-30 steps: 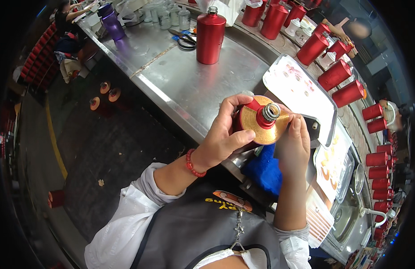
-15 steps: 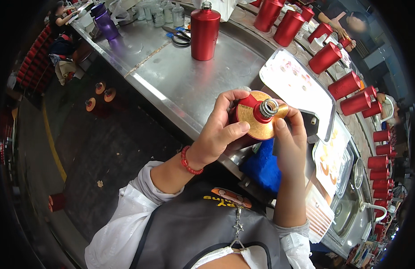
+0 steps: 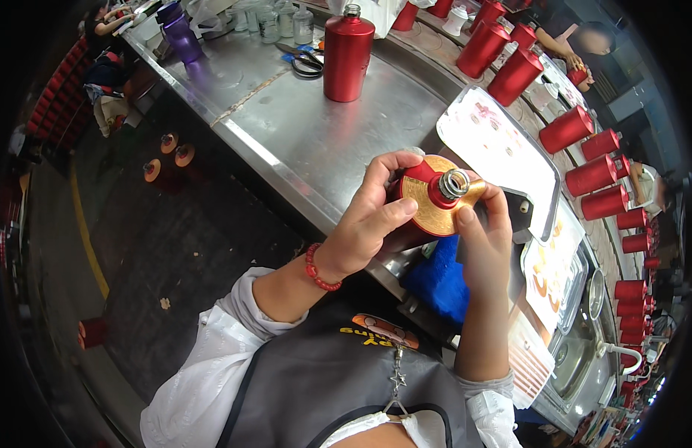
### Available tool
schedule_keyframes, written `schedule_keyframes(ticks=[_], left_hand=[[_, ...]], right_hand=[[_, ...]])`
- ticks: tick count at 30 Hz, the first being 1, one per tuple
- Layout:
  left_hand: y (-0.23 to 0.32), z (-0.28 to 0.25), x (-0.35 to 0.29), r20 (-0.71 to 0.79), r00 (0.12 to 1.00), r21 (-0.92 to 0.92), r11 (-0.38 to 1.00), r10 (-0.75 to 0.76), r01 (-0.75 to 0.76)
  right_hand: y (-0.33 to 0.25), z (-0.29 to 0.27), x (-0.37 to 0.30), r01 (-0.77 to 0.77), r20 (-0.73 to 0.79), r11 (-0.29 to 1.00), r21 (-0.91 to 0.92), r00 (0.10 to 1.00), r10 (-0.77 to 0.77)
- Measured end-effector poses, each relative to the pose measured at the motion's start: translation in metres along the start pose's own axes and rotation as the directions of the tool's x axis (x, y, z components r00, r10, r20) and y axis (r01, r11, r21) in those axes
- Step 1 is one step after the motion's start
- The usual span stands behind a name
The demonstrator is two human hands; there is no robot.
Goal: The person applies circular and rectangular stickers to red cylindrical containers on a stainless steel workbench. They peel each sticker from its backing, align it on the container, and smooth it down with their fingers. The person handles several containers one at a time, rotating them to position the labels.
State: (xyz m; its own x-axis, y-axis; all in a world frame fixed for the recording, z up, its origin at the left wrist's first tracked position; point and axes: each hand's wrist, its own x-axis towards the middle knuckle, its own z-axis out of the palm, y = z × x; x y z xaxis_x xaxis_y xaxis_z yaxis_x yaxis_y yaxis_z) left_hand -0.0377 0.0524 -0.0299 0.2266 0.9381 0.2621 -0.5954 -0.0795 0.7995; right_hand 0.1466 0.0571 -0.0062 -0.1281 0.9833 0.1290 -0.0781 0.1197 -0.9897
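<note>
A red metallic bottle [image 3: 418,171] with an uncapped threaded neck is in front of me, its top tilted toward my face. My left hand [image 3: 367,218] is closed round its side, the thumb pressing on a gold ring-shaped label [image 3: 429,214] that covers most of the shoulder. A wedge of red shoulder shows bare at the upper left. The thumb and fingers of my right hand [image 3: 486,237] pinch the label's right-hand end, which curls up off the bottle. Farther off on the steel table stands another red bottle [image 3: 347,60].
White label sheets [image 3: 465,131] lie on a tray at right, beside a sheet of gold labels [image 3: 547,276]. Scissors [image 3: 307,66], glass jars [image 3: 268,26] and a purple bottle [image 3: 180,36] sit farther back. Red bottles [image 3: 565,128] line a curved conveyor; a person [image 3: 566,48] is beyond it.
The red bottles on the conveyor have shifted along it. My hands and the held bottle stay nearly in place, with the label's curled end still pinched.
</note>
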Motion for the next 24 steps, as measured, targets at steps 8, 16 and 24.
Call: schedule_keyframes(ticks=[8,16,24], left_hand=[[-0.003,0.0,0.001,0.011,1.0,0.032,0.999,0.026,-0.026],[-0.01,-0.001,0.002,-0.001,0.999,0.097,0.994,0.051,-0.051],[0.007,0.005,0.009,-0.089,0.994,0.035,0.997,-0.067,0.071]], right_hand=[[0.005,-0.003,0.001,0.013,0.001,0.999,0.041,1.0,-0.013],[-0.004,0.0,0.0,0.002,0.023,0.997,-0.073,1.0,0.0],[-0.003,-0.001,0.003,-0.064,0.013,0.997,-0.031,0.998,0.065]])
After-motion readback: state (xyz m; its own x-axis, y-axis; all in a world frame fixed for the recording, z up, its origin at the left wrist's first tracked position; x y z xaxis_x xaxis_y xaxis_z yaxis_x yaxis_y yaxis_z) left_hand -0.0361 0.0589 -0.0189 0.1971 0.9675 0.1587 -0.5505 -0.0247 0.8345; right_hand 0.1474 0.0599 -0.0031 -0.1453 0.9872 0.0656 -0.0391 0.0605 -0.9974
